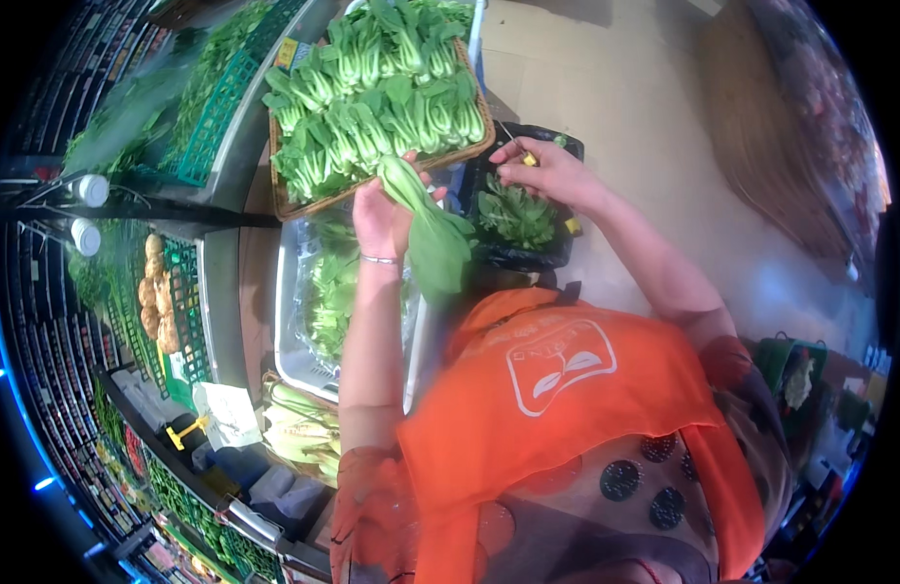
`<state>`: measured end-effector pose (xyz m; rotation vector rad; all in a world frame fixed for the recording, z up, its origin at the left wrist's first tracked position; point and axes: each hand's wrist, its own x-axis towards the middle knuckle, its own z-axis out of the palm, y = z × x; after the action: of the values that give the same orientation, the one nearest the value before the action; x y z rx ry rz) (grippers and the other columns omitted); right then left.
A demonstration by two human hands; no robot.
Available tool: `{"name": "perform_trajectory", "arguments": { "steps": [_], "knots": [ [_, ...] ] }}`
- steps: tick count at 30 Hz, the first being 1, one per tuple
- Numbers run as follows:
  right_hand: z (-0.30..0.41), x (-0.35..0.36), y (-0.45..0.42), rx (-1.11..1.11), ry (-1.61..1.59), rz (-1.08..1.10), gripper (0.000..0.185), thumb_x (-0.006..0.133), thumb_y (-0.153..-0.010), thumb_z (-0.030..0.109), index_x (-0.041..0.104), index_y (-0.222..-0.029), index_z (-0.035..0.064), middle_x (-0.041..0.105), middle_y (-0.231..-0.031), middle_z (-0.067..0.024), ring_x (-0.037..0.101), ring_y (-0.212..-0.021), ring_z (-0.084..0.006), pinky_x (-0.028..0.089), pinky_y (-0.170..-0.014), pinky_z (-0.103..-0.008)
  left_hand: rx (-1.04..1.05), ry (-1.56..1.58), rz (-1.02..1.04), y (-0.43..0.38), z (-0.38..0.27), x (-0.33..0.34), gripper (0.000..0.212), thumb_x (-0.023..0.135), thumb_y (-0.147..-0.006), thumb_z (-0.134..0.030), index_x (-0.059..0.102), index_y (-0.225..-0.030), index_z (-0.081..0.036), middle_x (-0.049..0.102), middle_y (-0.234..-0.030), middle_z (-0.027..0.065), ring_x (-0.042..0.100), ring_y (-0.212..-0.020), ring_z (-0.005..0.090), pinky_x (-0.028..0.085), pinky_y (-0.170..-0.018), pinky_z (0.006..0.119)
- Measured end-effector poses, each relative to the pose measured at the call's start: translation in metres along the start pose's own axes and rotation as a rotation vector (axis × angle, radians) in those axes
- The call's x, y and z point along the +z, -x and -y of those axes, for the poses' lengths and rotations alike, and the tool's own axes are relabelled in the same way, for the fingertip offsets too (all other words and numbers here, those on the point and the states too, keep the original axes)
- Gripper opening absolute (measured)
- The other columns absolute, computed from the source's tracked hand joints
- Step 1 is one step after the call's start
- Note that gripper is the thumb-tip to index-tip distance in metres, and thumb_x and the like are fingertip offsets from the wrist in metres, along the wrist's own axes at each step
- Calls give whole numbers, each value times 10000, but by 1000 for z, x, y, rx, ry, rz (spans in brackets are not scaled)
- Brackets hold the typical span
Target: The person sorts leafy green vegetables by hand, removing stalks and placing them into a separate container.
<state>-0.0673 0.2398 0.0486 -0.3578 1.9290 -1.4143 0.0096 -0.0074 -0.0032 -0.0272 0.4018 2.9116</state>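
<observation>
A head of bok choy (pixel 432 226) lies across the palm of my left hand (pixel 388 212), its pale base upward and its dark leaves hanging toward my orange apron. Between the fingers of my right hand (pixel 541 171) is a small knife (pixel 527 156) with a yellow part, its thin blade pointing up and left. Just beyond my left hand, a wicker basket (pixel 488 117) holds rows of bok choy (pixel 370 120). Under my right hand, loose green leaves (pixel 519 215) fill a black plastic-lined bin (pixel 567 252).
A white crate (pixel 283 343) with bagged greens stands below the basket. Corn (pixel 297 431) lies nearer me at the left. Beyond are green plastic crates (pixel 220 117) of greens and root vegetables, on metal-edged shelving. A green basket (pixel 775 358) stands on the floor at right.
</observation>
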Motion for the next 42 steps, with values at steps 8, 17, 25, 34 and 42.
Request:
{"name": "perform_trajectory", "arguments": {
  "steps": [8, 17, 25, 34, 42],
  "knots": [
    [47, 44, -46, -150, 39, 108, 341, 607, -797, 292, 581, -1027, 42, 583, -758, 19, 458, -571, -44, 373, -500, -196, 73, -110, -216, 15, 5, 5, 559, 469, -805, -274, 389, -1265, 33, 586, -1017, 117, 575, -933, 249, 414, -885, 536],
    [27, 64, -78, -503, 242, 179, 310, 643, -782, 287, 613, -981, 52, 615, -745, -59, 541, -622, -122, 430, -578, -257, 208, -772, -187, 29, 4, 16, 535, 557, -816, -129, 385, -1301, 17, 498, -1222, 105, 514, -1075, 190, 417, -934, 370],
    [42, 71, -58, -600, 565, 249, 356, 646, -737, 231, 564, -1021, 33, 604, -939, -133, 594, -848, -283, 455, -752, -368, 210, -1401, -328, 58, -4, 9, 462, 640, -768, -101, 507, -1202, -11, 501, -1094, 43, 497, -1018, 128, 397, -891, 253],
    [0, 70, -62, -517, 672, -3, 283, 602, -671, 89, 553, -944, 30, 578, -884, -147, 582, -798, -347, 480, -700, -392, 70, -2083, 49, 66, -37, 18, 456, 618, -683, -43, 532, -1128, 6, 525, -958, 133, 547, -845, 241, 457, -775, 320],
    [-109, 22, -49, -121, 579, -529, 363, 618, -718, 83, 546, -1067, 17, 567, -988, -176, 553, -944, -334, 444, -819, -369, 546, -2818, 461, -12, -141, 29, 434, 501, -721, 7, 521, -1151, -54, 510, -1032, 105, 473, -1104, 245, 207, -1071, 512]
  ]
}}
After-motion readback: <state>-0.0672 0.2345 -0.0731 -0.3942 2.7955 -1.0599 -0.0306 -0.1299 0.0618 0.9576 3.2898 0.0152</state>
